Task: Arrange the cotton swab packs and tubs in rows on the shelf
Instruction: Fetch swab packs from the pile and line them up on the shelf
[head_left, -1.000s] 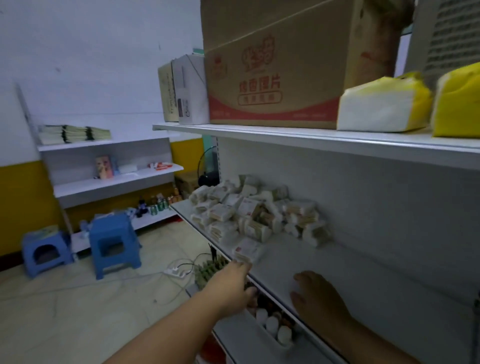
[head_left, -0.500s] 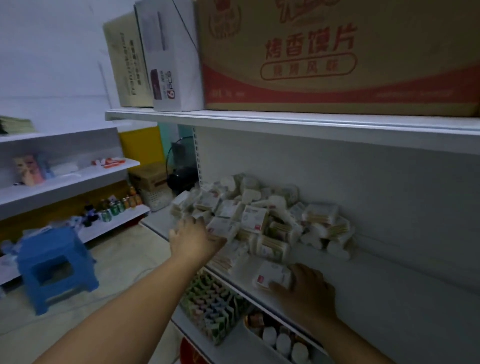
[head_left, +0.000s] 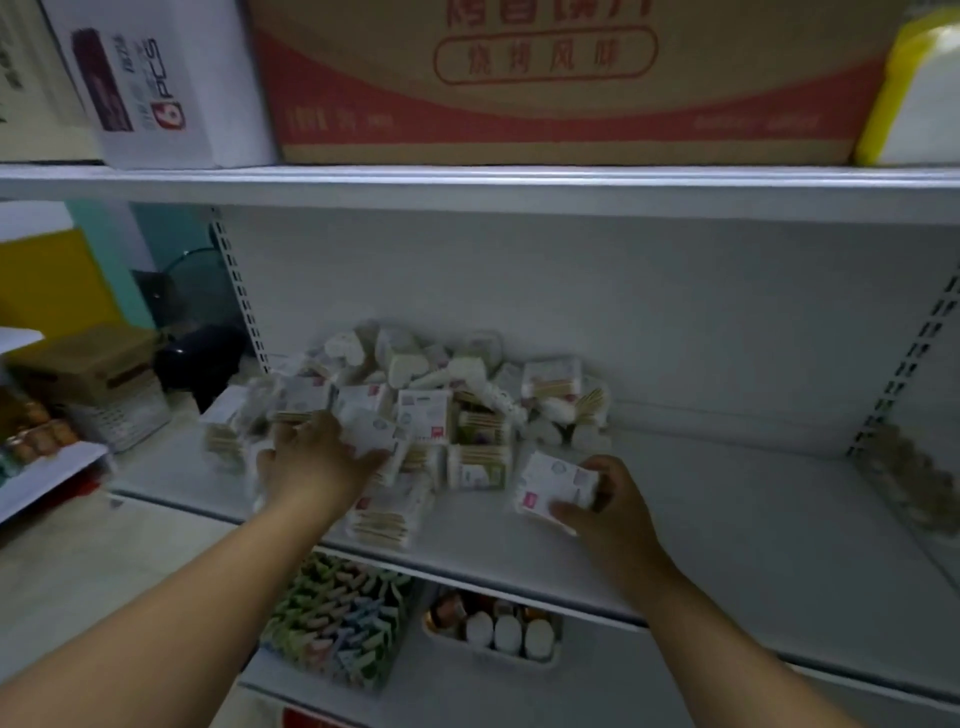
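Reaches in from the lower left on a bare forearm, left hand (head_left: 317, 462) palm down on the near left of the pile (head_left: 467, 410). Lies there with fingers spread and fairly straight, touching the top of it, gripping nothing that can be made out; blurred at the fingertips. Comes in from the lower right with the other forearm, right hand (head_left: 615, 512) low over the shelf (head_left: 737, 525), just right of the pile. Pinches one pack (head_left: 556, 480), thumb on its near edge, fingers curled round its right end; tilted, apart from the heap. Heaped loosely against the back panel (head_left: 571, 291), left of centre: packs (head_left: 423, 413) in front, tubs (head_left: 400, 364) behind. Bare shelf to the right as far as the slotted upright (head_left: 904, 358), and a bare strip along the front lip. Close overhead, upper shelf (head_left: 467, 187) carrying a carton (head_left: 545, 88). Below the lip, sachets (head_left: 337, 623) and bottles (head_left: 506, 631).
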